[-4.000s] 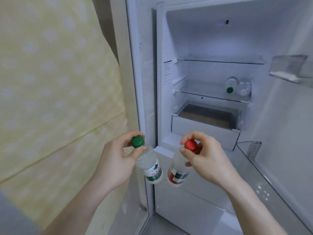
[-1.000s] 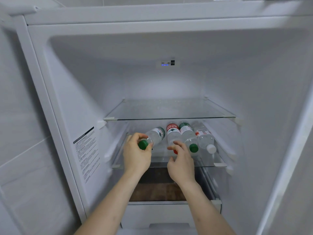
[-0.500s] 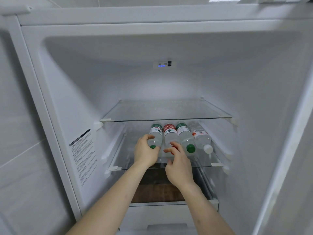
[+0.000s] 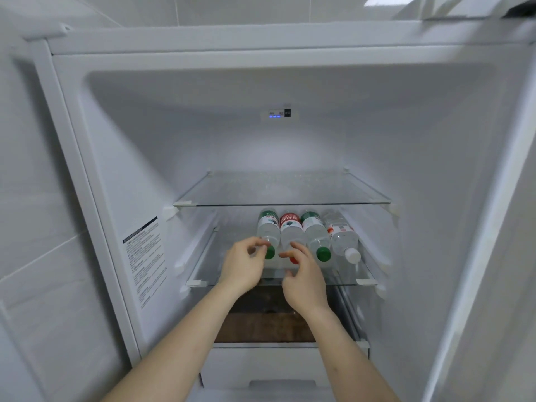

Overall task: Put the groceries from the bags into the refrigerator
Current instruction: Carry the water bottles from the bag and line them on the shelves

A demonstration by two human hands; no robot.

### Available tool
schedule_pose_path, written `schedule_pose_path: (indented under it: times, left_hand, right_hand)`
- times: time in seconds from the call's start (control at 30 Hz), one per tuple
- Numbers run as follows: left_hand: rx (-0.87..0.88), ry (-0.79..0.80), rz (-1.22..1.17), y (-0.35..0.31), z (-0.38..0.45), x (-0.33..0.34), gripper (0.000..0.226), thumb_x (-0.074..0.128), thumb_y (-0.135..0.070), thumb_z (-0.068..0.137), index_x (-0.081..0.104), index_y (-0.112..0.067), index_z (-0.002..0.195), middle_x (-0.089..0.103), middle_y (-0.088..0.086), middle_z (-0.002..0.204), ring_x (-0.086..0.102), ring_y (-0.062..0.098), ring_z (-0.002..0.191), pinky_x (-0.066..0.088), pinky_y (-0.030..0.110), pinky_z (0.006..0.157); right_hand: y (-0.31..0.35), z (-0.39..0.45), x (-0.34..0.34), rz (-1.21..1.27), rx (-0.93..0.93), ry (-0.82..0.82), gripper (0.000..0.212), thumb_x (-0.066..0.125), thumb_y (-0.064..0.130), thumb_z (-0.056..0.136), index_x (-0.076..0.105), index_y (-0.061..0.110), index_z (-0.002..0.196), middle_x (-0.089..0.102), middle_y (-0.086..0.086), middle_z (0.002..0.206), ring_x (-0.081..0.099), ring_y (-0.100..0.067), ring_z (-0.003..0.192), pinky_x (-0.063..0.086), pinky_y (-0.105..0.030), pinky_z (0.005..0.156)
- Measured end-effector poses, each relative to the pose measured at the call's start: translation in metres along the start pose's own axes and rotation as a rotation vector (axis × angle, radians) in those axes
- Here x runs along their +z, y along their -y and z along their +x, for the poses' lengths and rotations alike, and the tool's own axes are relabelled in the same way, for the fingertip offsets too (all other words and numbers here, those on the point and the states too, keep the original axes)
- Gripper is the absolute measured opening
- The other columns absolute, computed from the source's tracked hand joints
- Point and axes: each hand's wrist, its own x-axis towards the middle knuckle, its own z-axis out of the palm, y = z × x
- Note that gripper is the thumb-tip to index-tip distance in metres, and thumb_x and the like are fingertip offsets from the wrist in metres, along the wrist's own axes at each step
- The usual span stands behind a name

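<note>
Four bottles (image 4: 314, 232) lie on the lower glass shelf (image 4: 352, 275); both hands (image 4: 243, 266) loosely open.

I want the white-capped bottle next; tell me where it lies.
In the head view, the white-capped bottle lies on the lower glass shelf, rightmost of four, beside a green-capped bottle.

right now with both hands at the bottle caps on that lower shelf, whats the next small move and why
Probably draw both hands back out. The four water bottles lie side by side on the lower glass shelf, and the left hand and right hand look loosened at the green-capped bottle and red-capped bottle, fingers spread rather than gripping. Both seem placed, so more groceries can be fetched.
</note>
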Motion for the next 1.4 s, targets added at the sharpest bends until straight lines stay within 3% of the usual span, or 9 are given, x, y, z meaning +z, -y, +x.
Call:
schedule_pose_path:
  times: [0.13, 0.3, 0.6, 0.77, 0.87, 0.93, 1.23, 1.3, 1.4]
  left_hand:
    - [0.043, 0.025, 0.059, -0.006, -0.044, -0.027, 0.021, 0.055, -0.035, 0.101, 0.069, -0.036, 0.117, 0.057, -0.017, 0.14, 0.054, 0.007, 0.127, 0.043, 0.03, 0.107]
    - [-0.026, -0.011, 0.038, -0.004, -0.096, -0.06, 0.016, 0.061, -0.031, 0.098, 0.07, -0.039, 0.108, 0.054, -0.027, 0.136, 0.054, -0.004, 0.122, 0.036, 0.005, 0.09]
    - [-0.1, 0.011, 0.163, -0.014, -0.113, -0.065, 0.023, 0.06, -0.03, 0.097, 0.068, -0.035, 0.119, 0.063, -0.018, 0.125, 0.057, 0.001, 0.118, 0.041, 0.02, 0.098]
    - [0.008, 0.033, 0.18, -0.033, -0.143, -0.059, 0.027, 0.062, -0.028, 0.096, 0.065, -0.036, 0.122, 0.056, -0.021, 0.136, 0.052, 0.004, 0.127, 0.041, 0.025, 0.108]
    - [0.03, 0.039, 0.215, -0.027, -0.198, -0.076, 0.028, 0.061, -0.028, 0.097, 0.063, -0.039, 0.123, 0.048, -0.026, 0.143, 0.046, -0.004, 0.13, 0.036, 0.011, 0.104]
    - [-0.009, 0.019, 0.252, -0.013, -0.243, -0.095, 0.029, 0.062, -0.031, 0.096, 0.062, -0.042, 0.123, 0.046, -0.03, 0.145, 0.043, -0.008, 0.133, 0.034, 0.015, 0.109]
    - [-0.472, -0.176, 0.419, 0.039, -0.475, -0.178, 0.037, 0.064, -0.036, 0.093, 0.056, -0.046, 0.128, 0.039, -0.037, 0.144, 0.045, -0.005, 0.131, 0.039, 0.028, 0.108]
    - [-0.555, -0.223, 0.423, 0.032, -0.519, -0.187, 0.04, 0.063, -0.038, 0.093, 0.053, -0.046, 0.131, 0.037, -0.038, 0.146, 0.044, -0.009, 0.13, 0.04, 0.021, 0.103]
    - [-0.668, -0.259, 0.467, 0.014, -0.577, -0.189, 0.042, 0.057, -0.044, 0.094, 0.048, -0.05, 0.134, 0.03, -0.043, 0.146, 0.037, -0.016, 0.13, 0.028, 0.005, 0.1]
  right_hand:
    - [0.012, -0.005, -0.012, 0.147, 0.09, -0.116, 0.037, 0.063, 0.001, 0.094, 0.062, 0.035, 0.108, 0.044, 0.013, 0.153, 0.042, -0.008, 0.14, 0.032, -0.024, 0.108]
    - [0.028, -0.036, -0.005, 0.364, 0.038, -0.215, 0.046, 0.059, -0.004, 0.092, 0.062, 0.042, 0.097, 0.05, 0.017, 0.141, 0.041, 0.004, 0.136, 0.038, -0.019, 0.108]
    - [0.023, -0.082, -0.003, 0.389, 0.012, -0.206, 0.042, 0.06, -0.003, 0.089, 0.067, 0.035, 0.104, 0.054, 0.018, 0.139, 0.046, -0.001, 0.136, 0.04, -0.038, 0.116]
    - [0.018, -0.109, -0.031, 0.293, -0.006, -0.1, 0.045, 0.064, 0.001, 0.089, 0.064, 0.031, 0.122, 0.051, 0.014, 0.144, 0.045, -0.004, 0.138, 0.045, -0.029, 0.109]
    - [0.023, -0.14, -0.041, 0.239, -0.006, 0.081, 0.047, 0.064, 0.007, 0.092, 0.061, 0.037, 0.128, 0.045, 0.02, 0.15, 0.044, -0.003, 0.139, 0.043, -0.033, 0.113]
    - [0.031, -0.166, -0.044, 0.17, -0.024, 0.253, 0.047, 0.064, 0.012, 0.095, 0.057, 0.04, 0.133, 0.043, 0.023, 0.15, 0.042, 0.0, 0.139, 0.038, -0.035, 0.118]
    - [0.078, -0.282, -0.008, -0.174, -0.244, 1.078, 0.056, 0.059, 0.035, 0.101, 0.036, 0.043, 0.152, 0.025, 0.028, 0.159, 0.025, 0.01, 0.143, 0.015, -0.004, 0.106]
    - [0.093, -0.303, 0.013, -0.208, -0.345, 1.26, 0.056, 0.059, 0.039, 0.101, 0.035, 0.043, 0.152, 0.025, 0.025, 0.161, 0.027, 0.013, 0.137, 0.012, 0.006, 0.099]
    - [0.128, -0.33, 0.041, -0.209, -0.488, 1.479, 0.054, 0.057, 0.04, 0.102, 0.035, 0.047, 0.151, 0.029, 0.028, 0.158, 0.037, 0.018, 0.121, 0.022, -0.003, 0.1]
